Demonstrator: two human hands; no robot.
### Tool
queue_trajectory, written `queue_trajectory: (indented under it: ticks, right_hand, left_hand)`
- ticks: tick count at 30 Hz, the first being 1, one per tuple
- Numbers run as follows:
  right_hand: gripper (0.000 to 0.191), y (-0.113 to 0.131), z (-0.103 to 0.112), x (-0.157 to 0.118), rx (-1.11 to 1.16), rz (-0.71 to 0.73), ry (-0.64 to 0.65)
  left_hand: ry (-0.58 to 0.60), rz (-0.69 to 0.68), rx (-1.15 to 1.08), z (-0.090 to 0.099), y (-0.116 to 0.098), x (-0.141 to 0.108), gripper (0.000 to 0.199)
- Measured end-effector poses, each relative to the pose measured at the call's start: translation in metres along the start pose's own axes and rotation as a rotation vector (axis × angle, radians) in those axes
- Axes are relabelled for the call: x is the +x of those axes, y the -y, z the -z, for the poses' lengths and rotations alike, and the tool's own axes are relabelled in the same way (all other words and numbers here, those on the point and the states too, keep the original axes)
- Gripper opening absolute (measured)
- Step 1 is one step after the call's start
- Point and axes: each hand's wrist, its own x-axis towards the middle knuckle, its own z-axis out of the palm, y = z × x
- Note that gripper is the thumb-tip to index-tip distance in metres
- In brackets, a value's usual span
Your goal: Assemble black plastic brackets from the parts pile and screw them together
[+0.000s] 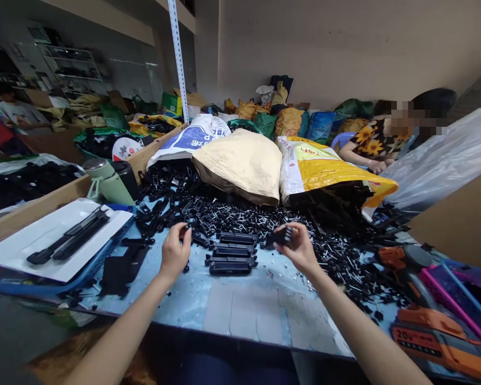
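Note:
My left hand (175, 250) is closed in a pinch above the blue tabletop. A dark speck shows at its fingertips, too small to name. On the other side, my right hand (300, 248) grips a black plastic part (278, 238) between thumb and fingers, with pale spots along its end. Between the hands, long black plastic housings (231, 266) lie side by side in a stack-like row. Just behind them spreads a heap of silver screws and small black pieces (244, 216). Loose black clips (150, 216) lie beyond my left hand.
A white board with black assembled parts (122, 214) rests on a blue basket at left, near a green flask (110, 182). Sacks (240, 160) stand behind the heap. Orange power tools (436, 342) lie at right. A co-worker (380, 139) sits at far right.

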Motion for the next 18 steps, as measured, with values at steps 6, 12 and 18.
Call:
queue_trajectory:
  ticks: [6,12,18]
  right_hand:
    - [0.022,-0.007,0.024,-0.112,-0.224,-0.083,0.399]
    - [0.043,-0.007,0.014,-0.126,-0.584,0.023,0.555]
    - [0.038,0.007,-0.028,-0.110,-0.204,-0.247,0.332]
  left_hand:
    - [0.163,-0.114,-0.086,0.030,0.015,-0.109,0.014]
    - [0.368,-0.102,0.285,0.017,0.003,-0.106,0.033]
    - [0.449,-0.033,0.103,0.001,-0.029,-0.098,0.023]
